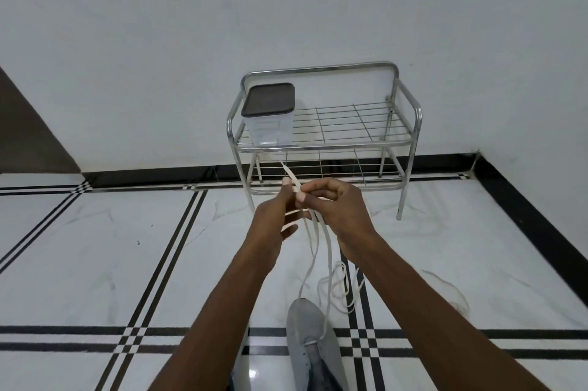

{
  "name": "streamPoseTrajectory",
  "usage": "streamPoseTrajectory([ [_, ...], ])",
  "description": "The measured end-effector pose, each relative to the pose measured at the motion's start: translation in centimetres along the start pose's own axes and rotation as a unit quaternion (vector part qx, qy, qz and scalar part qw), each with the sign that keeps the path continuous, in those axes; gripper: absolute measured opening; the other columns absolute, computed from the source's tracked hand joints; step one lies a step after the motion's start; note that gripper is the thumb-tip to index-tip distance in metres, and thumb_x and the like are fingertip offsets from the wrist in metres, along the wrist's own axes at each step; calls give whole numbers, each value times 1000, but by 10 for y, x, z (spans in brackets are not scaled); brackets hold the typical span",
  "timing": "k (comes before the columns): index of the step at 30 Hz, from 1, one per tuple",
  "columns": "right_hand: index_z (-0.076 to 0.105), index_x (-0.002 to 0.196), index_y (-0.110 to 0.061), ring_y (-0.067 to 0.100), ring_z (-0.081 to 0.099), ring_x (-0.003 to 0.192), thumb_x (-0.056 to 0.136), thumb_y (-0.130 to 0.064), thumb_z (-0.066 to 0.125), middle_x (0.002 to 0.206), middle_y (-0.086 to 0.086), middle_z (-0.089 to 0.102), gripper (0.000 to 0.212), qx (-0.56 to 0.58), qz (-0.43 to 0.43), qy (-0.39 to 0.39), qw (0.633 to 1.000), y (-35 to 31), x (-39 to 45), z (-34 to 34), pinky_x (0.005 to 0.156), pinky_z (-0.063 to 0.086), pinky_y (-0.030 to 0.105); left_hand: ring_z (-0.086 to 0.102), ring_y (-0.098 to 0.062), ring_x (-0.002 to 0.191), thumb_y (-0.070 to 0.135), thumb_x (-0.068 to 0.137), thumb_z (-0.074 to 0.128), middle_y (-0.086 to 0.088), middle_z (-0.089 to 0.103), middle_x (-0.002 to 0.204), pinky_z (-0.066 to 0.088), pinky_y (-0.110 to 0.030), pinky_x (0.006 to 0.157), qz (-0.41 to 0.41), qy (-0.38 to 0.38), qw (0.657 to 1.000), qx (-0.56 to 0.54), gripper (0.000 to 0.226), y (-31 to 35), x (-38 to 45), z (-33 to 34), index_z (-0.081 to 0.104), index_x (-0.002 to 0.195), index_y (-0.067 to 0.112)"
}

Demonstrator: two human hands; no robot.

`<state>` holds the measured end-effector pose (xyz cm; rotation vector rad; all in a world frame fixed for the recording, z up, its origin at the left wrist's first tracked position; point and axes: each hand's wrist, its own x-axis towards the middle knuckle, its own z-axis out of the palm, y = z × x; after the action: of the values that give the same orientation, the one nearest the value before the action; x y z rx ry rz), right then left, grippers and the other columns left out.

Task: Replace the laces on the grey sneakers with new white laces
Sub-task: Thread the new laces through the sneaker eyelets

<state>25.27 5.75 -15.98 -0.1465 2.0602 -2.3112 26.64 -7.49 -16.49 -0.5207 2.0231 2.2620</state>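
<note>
A grey sneaker (313, 346) lies on the floor at the bottom centre, toe pointing away from me. A white lace (327, 250) runs up from its lowest eyelets to my raised hands. My left hand (273, 215) has turns of the lace wound around its fingers and holds them. My right hand (337, 202) pinches the lace between thumb and fingers right next to the left hand. One lace end sticks up above the fingers. More lace (342, 288) lies in loose loops on the floor beyond the sneaker.
A metal wire rack (324, 132) stands against the white wall, with a clear container with a dark lid (269, 113) on its upper shelf. The floor is white marble tile with black stripes. A thin pale loop (451, 292) lies on the floor at the right.
</note>
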Motion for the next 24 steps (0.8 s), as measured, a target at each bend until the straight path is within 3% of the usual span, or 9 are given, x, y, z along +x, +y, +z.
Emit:
streamPoseTrajectory([
  [4,74,96,-4,21,77,82,81,-6,80,89,7,78,17,2,15,7,1000,3,-1,-3,74,63,30,69,-22,112,32,105,54,-7,77,112,55,-37,94,-37,6,989,-140,29,13,13,-6,73,114,12],
  [7,73,97,-3,24,77,83,82,-7,80,89,9,78,18,29,23,2,999,1,-3,-3,79,62,35,70,-22,108,23,107,51,-7,76,114,55,-34,86,-37,-11,985,-170,25,29,18,-9,73,114,13],
  [12,68,106,-2,26,76,93,86,-10,78,96,13,77,24,115,13,16,993,-19,6,3,91,59,41,71,-18,99,20,107,50,-6,76,106,56,-36,93,59,-17,988,-145,23,71,20,-6,70,111,11],
  [16,62,122,-9,27,74,100,90,-9,73,101,14,77,34,179,-7,15,984,-42,19,4,91,59,39,70,-14,95,17,106,53,-2,76,101,58,-30,89,176,-19,983,-39,23,92,14,-5,71,119,13],
  [24,72,112,-9,25,74,101,91,-19,72,102,11,77,23,153,-34,11,988,-62,27,18,88,60,37,74,-16,97,24,102,61,-1,78,98,60,-29,87,274,9,962,12,21,94,-1,7,74,115,15],
])
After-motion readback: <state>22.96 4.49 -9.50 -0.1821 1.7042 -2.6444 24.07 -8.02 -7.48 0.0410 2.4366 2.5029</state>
